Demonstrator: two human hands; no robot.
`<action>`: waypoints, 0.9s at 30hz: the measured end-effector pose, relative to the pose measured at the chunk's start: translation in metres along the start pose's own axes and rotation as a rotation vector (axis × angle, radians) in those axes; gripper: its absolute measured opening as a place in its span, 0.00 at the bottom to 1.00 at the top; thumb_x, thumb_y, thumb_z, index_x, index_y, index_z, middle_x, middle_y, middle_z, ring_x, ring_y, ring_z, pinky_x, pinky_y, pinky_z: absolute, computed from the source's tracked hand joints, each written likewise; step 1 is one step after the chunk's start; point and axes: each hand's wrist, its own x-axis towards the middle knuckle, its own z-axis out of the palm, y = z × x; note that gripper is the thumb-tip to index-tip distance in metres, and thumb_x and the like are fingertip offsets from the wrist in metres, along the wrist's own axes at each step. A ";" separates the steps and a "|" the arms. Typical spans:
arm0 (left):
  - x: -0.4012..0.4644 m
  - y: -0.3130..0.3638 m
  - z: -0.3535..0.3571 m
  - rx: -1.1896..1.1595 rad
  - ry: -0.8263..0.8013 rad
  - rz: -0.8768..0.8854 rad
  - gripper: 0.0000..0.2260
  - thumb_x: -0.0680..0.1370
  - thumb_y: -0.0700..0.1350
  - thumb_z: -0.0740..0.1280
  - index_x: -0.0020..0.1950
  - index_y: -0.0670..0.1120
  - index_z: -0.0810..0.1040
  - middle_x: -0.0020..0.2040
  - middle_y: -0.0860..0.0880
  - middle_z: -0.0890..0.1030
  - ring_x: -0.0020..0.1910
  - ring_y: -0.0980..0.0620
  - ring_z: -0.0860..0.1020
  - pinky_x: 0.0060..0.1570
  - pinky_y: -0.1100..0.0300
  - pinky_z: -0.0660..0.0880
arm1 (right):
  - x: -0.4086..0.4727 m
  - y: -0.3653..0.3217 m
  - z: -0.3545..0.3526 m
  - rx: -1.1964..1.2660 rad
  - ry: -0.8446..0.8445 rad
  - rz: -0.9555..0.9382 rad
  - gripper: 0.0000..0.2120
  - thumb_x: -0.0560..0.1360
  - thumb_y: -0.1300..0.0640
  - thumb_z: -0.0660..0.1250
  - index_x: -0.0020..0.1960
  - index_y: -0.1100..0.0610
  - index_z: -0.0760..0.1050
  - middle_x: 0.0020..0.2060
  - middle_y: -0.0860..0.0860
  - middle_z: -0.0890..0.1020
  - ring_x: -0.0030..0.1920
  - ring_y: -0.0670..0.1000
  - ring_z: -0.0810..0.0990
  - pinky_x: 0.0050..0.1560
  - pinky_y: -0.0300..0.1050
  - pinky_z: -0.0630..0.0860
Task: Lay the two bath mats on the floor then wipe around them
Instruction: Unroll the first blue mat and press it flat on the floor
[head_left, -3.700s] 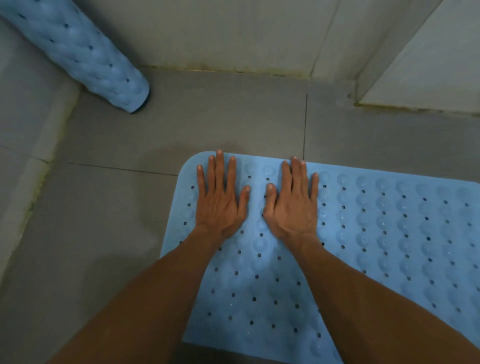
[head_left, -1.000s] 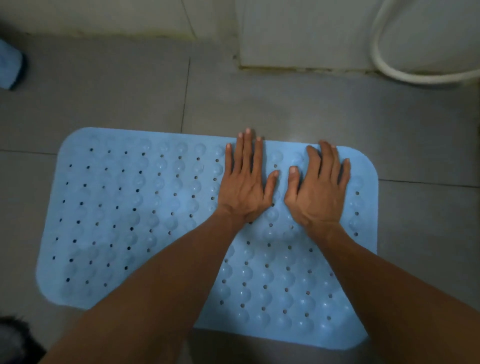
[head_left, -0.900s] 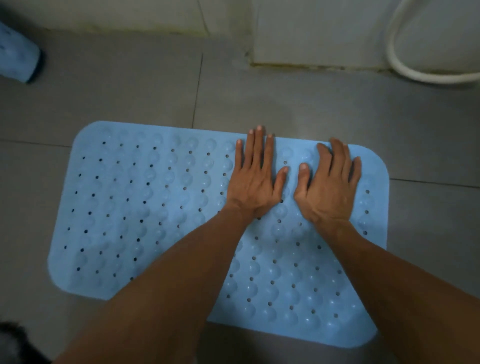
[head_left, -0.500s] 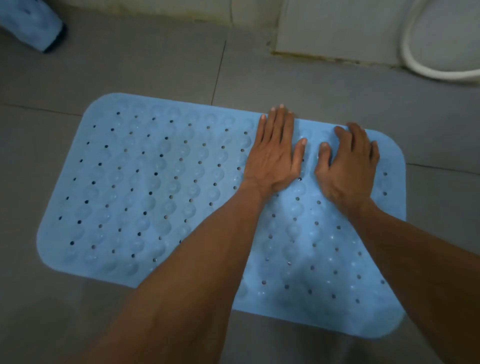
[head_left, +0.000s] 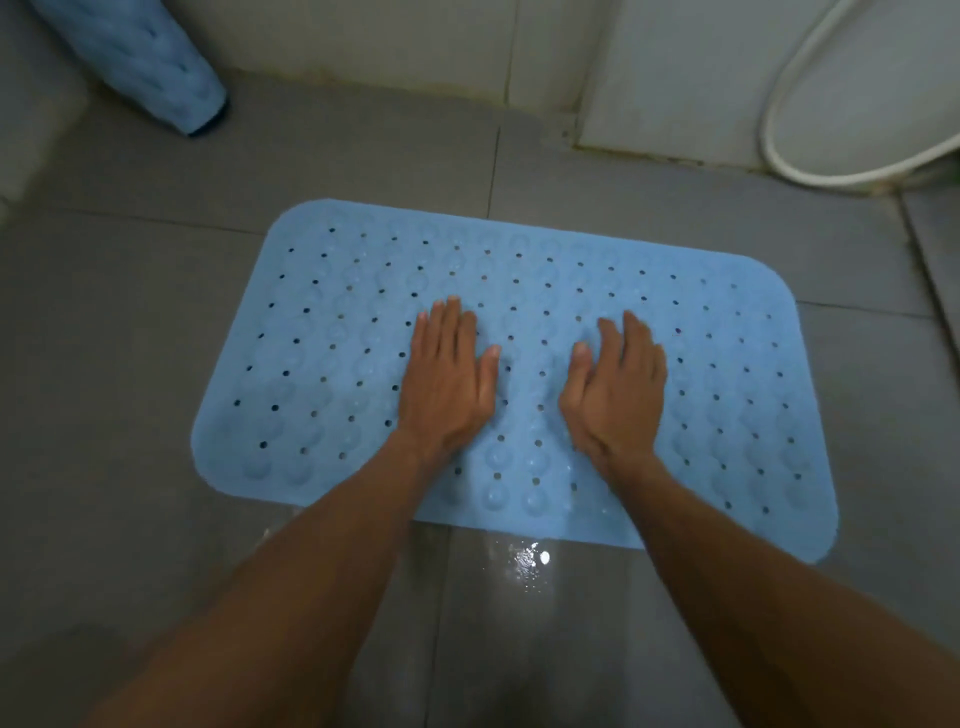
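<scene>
A light blue bath mat (head_left: 322, 332) with holes and bumps lies flat on the grey tiled floor (head_left: 114, 364). My left hand (head_left: 449, 379) rests palm down on the mat's middle, fingers extended. My right hand (head_left: 618, 387) is beside it on the mat, fingers slightly curled and lifting. Neither hand holds anything. A second blue mat (head_left: 150, 62), rolled up, leans in the far left corner.
A white hose (head_left: 779, 124) loops against the wall at the back right. A wet shiny patch (head_left: 527, 561) lies on the floor just in front of the mat's near edge. Walls (head_left: 395, 36) close the space behind the mat.
My hands slid back from the mat's far right part to its middle and moved apart. The view pulled back, showing the whole mat and wet floor.
</scene>
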 end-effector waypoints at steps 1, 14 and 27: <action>-0.007 -0.005 -0.001 0.007 -0.005 -0.010 0.28 0.82 0.54 0.49 0.74 0.35 0.64 0.76 0.36 0.63 0.77 0.41 0.59 0.77 0.46 0.52 | -0.012 -0.012 0.005 0.002 -0.034 -0.023 0.28 0.82 0.44 0.48 0.74 0.58 0.66 0.77 0.59 0.64 0.78 0.59 0.59 0.78 0.58 0.52; -0.012 -0.015 0.004 0.129 -0.109 0.015 0.32 0.82 0.59 0.47 0.79 0.39 0.48 0.79 0.38 0.44 0.79 0.41 0.42 0.76 0.42 0.46 | -0.033 -0.032 0.026 0.018 -0.110 0.073 0.31 0.82 0.40 0.48 0.78 0.57 0.58 0.80 0.55 0.56 0.80 0.53 0.49 0.80 0.56 0.43; -0.008 -0.013 0.004 0.137 -0.209 -0.003 0.34 0.81 0.61 0.51 0.79 0.39 0.51 0.79 0.36 0.47 0.78 0.38 0.44 0.75 0.38 0.49 | -0.031 -0.040 0.021 -0.089 -0.196 0.027 0.29 0.81 0.42 0.53 0.77 0.56 0.59 0.79 0.56 0.57 0.80 0.56 0.52 0.78 0.62 0.48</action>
